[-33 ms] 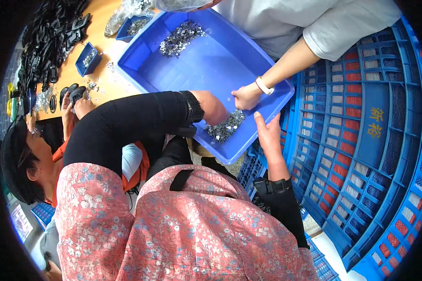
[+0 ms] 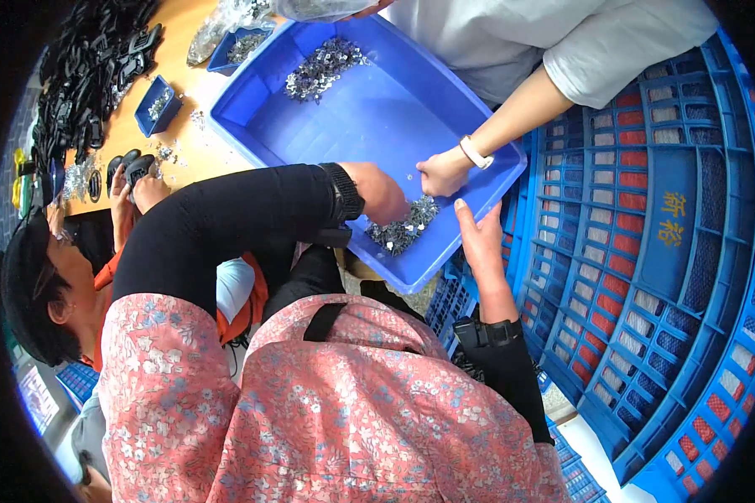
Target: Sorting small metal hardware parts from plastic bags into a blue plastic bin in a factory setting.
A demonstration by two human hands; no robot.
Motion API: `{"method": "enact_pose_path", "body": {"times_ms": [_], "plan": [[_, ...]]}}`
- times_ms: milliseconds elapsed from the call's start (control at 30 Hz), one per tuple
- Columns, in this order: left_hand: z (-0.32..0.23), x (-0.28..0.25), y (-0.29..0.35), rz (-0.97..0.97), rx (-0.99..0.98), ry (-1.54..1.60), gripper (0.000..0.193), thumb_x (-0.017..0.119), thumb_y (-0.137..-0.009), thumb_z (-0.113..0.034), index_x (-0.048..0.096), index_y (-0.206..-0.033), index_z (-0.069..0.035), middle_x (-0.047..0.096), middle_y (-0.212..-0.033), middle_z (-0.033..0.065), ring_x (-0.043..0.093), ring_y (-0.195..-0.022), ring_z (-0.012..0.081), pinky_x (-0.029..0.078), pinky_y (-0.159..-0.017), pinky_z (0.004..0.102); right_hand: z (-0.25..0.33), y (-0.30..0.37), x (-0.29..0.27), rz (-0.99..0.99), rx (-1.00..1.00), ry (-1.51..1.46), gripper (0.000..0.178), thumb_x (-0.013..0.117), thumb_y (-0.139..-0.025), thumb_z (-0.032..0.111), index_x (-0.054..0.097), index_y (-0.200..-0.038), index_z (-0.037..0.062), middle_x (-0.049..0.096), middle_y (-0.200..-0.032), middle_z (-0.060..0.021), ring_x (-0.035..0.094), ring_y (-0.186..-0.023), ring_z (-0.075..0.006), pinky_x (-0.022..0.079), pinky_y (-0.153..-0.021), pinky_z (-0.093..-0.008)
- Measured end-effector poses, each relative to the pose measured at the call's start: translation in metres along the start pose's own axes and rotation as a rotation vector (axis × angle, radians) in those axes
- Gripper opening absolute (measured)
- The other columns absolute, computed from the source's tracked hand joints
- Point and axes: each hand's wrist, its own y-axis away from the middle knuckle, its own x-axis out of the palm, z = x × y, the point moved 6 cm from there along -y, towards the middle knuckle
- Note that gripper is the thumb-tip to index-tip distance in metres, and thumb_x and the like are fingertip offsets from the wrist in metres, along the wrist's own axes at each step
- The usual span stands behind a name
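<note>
A blue plastic tray is in front of me, holding two heaps of small metal clips. My left hand reaches into it over the near heap; its fingers are blurred and partly hidden, so I cannot see what they hold. My right hand grips the tray's right-hand wall, its thumb over the rim. Close to my left hand, a co-worker's closed hand with a white wristband is over the same heap. The other heap lies at the tray's far end.
Blue slatted crates stand along the right. At the left, a wooden table bears black plastic parts, a small blue bin of metal bits and a clear bag. Another person handles black parts there.
</note>
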Motion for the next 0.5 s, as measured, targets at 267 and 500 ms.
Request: {"method": "enact_pose_path", "body": {"times_ms": [267, 500], "plan": [[-0.007, -0.053, 0.054, -0.163, -0.196, 0.037, 0.032, 0.053, -0.094, -0.025, 0.068, -0.112, -0.003, 0.069, -0.109, 0.0199, 0.067, -0.099, 0.0381, 0.053, -0.086, 0.0473, -0.002, -0.004, -0.003, -0.002, -0.014, -0.035, 0.065, 0.067, -0.093, 0.019, 0.032, -0.144, -0.0020, 0.059, -0.128, -0.0224, 0.061, -0.115, -0.0288, 0.047, -0.099, -0.0396], [-0.071, -0.011, 0.137, -0.410, -0.274, 0.331, 0.045, 0.064, -0.090, -0.047, 0.072, -0.105, -0.005, 0.071, -0.092, 0.0206, 0.068, -0.091, 0.0374, 0.052, -0.089, 0.0489, -0.002, -0.002, -0.001, 0.019, 0.006, 0.044, 0.063, 0.066, -0.096, 0.023, 0.033, -0.145, -0.0014, 0.057, -0.131, -0.0186, 0.057, -0.117, -0.0264, 0.045, -0.101, -0.0384]]}}
